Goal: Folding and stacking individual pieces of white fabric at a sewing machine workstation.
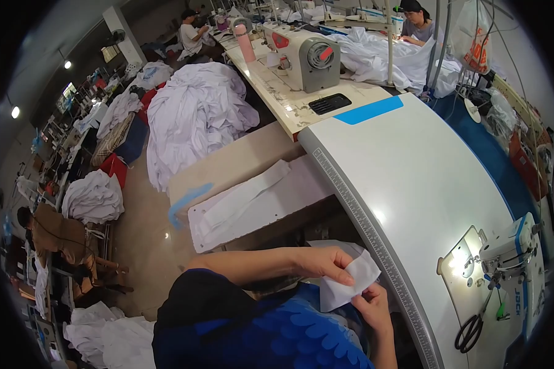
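Note:
A piece of white fabric is held over my lap, beside the ruler-marked front edge of the white sewing table. My left hand grips its upper part, with the thumb lying on top of the cloth. At the lower right edge of the cloth, my right hand pinches it between thumb and fingers. More white fabric hangs behind my left hand. A Jack sewing machine with its lamp lit stands on the right of the table, and black-handled scissors lie near it.
White fabric strips lie on a board left of the table. Beyond is a large heap of white cloth. Another sewing machine and a pink bottle stand on the far table. Several co-workers sit farther off.

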`<state>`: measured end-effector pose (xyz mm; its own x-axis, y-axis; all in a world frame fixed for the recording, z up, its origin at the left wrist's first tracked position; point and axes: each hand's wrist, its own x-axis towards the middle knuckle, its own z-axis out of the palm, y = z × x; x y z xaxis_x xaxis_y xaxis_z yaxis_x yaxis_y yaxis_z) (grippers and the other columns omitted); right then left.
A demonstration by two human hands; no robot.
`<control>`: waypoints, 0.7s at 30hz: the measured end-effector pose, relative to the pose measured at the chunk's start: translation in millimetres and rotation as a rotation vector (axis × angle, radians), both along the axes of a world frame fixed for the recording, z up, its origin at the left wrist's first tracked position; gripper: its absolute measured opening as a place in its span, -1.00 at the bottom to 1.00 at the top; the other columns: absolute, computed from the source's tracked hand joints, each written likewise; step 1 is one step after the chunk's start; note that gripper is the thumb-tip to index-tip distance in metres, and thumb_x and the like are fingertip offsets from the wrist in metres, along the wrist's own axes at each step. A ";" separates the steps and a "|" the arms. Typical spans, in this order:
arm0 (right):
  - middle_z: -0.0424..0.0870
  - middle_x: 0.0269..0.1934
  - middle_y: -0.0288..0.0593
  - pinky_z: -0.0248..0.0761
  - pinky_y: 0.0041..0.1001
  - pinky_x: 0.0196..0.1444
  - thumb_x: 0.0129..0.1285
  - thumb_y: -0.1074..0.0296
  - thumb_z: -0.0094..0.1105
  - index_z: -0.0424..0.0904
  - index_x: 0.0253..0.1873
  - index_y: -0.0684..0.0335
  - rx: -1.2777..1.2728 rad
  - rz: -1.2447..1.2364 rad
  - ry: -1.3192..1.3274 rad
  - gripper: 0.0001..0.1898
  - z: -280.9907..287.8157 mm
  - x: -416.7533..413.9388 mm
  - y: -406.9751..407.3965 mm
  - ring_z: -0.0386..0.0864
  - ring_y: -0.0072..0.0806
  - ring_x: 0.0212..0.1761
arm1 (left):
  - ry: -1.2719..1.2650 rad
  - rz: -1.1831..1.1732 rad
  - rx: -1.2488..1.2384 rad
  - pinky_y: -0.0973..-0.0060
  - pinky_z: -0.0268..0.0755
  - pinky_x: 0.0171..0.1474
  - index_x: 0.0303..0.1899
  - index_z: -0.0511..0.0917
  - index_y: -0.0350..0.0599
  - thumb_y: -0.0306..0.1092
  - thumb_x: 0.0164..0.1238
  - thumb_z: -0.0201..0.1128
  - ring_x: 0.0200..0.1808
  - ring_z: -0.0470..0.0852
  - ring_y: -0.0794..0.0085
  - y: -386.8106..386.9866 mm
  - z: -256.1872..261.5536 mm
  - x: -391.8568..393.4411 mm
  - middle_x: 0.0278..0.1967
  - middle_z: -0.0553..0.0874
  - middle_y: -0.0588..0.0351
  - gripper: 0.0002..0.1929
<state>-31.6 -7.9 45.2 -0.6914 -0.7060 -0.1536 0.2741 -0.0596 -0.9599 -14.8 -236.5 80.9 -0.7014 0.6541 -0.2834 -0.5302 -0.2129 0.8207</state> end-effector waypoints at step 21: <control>0.59 -0.41 -0.33 0.32 -0.66 -0.36 0.27 0.47 0.18 0.56 -0.19 0.39 0.125 -0.343 0.193 -0.89 -37.3 18.2 29.9 0.43 -0.72 -0.42 | -0.106 -0.085 0.221 0.59 0.41 -0.09 -0.13 0.60 -0.32 -0.28 0.25 0.32 -0.20 0.58 0.58 35.8 -0.5 7.0 -0.25 0.68 0.16 -0.71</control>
